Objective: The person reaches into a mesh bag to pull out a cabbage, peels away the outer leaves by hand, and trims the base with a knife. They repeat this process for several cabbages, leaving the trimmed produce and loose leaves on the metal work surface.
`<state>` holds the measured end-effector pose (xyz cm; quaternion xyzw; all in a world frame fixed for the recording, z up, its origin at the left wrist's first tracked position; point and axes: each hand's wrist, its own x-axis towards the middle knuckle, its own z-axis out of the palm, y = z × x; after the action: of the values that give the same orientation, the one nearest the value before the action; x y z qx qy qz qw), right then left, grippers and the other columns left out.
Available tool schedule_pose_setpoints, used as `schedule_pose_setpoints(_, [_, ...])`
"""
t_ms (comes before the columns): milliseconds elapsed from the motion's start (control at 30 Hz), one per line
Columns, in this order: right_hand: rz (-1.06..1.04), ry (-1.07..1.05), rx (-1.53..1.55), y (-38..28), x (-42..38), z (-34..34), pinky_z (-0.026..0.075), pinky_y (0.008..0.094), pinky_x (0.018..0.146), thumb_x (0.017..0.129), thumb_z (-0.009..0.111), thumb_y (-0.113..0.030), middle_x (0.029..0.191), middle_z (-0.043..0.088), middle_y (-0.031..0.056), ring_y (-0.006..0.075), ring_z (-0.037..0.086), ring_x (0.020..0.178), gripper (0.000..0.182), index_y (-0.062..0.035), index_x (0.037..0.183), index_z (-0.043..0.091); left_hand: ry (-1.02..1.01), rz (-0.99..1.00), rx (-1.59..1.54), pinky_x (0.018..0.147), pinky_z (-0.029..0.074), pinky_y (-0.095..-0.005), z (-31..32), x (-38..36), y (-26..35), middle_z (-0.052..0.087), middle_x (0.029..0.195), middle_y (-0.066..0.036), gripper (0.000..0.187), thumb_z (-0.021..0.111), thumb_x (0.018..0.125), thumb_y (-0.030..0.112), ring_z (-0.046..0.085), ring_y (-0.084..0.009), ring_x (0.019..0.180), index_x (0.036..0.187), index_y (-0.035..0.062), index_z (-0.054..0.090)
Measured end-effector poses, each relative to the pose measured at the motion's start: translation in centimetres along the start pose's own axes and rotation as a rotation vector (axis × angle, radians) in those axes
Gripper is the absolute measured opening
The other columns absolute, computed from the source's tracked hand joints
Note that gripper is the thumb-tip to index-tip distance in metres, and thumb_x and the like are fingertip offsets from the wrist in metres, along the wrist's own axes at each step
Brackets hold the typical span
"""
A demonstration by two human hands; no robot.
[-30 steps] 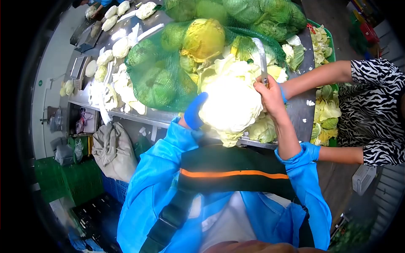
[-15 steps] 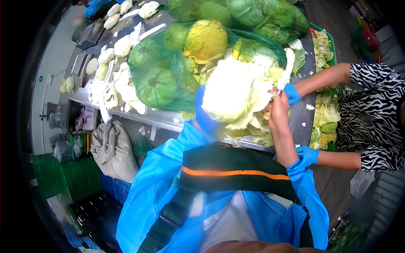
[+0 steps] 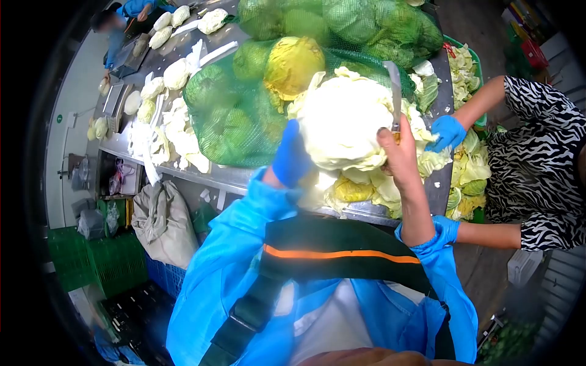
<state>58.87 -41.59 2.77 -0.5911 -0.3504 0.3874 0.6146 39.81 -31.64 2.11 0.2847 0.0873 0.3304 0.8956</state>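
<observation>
Grey tabletop (image 3: pixel 442 173), knife handle (image 3: pixel 396 136) barely visible

Cabbage (image 3: pixel 348 125) between left hand (image 3: pixel 288 155) and right hand (image 3: pixel 401 152), above table (image 3: pixel 229 36) near front edge, leaves (image 3: pixel 357 190) below it. Knife (image 3: pixel 396 91) in right hand, at cabbage's right. Net bag (image 3: pixel 223 134) behind, to left; second net bag (image 3: pixel 348 21) farther back. Leaf bin (image 3: pixel 478 64) off table's right edge, co-worker (image 3: pixel 537 165) right of that. Sack (image 3: pixel 163 226) before table, left; crates (image 3: pixel 116 259) left of sack.

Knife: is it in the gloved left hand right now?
No, the bare right hand grips the knife, while the blue-gloved left hand is beside the pale cabbage.
</observation>
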Motion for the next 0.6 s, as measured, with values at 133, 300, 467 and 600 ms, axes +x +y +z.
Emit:
schedule_pose_setpoints(133, [-0.072,-0.061,-0.009,-0.6,0.1,0.3,0.045,0.0291,0.084,0.078,0.077,-0.034,0.105,0.057,0.0067,0.0151,0.054,0.095,0.071,-0.0014,0.131,0.043,0.050,-0.098,0.647,0.109,0.036,-0.0459,-3.5,1.9,2.7,0.043,0.144,-0.015,0.056,0.039,0.099,0.037,0.047,-0.0304,0.128,0.144,0.0036,0.036])
schedule_pose_setpoints(300, [0.019,-0.169,-0.181,-1.4,-1.0,0.3,0.045,0.0308,0.088,0.077,0.072,-0.018,0.110,0.060,0.0098,0.0168,0.056,0.098,0.068,-0.0062,0.137,0.041,0.226,-0.065,-0.163,0.102,0.044,-0.0410,-2.5,1.1,-0.3,0.051,0.136,-0.015,0.063,0.052,0.095,0.040,0.052,-0.0270,0.122,0.143,0.0025,0.037])
schedule_pose_setpoints(467, [-0.024,0.059,-0.655,0.6,-1.0,-2.1,0.048,0.0332,0.080,0.081,0.071,-0.021,0.103,0.062,0.0126,0.0208,0.061,0.088,0.072,-0.0122,0.144,0.036,0.156,-0.018,-0.276,0.104,0.041,-0.0409,-2.3,1.7,-0.7,0.050,0.138,-0.013,0.055,0.046,0.098,0.039,0.051,-0.0253,0.123,0.141,0.0057,0.041])
schedule_pose_setpoints(600, [0.004,-0.132,-0.189,-1.3,-0.7,-0.9,0.050,0.0312,0.071,0.083,0.068,-0.037,0.104,0.058,0.0098,0.0188,0.060,0.079,0.079,-0.0126,0.147,0.029,0.056,0.029,-0.106,0.106,0.040,-0.0408,-1.3,0.9,-1.2,0.048,0.140,-0.012,0.050,0.041,0.100,0.039,0.050,-0.0239,0.123,0.140,0.0083,0.044])
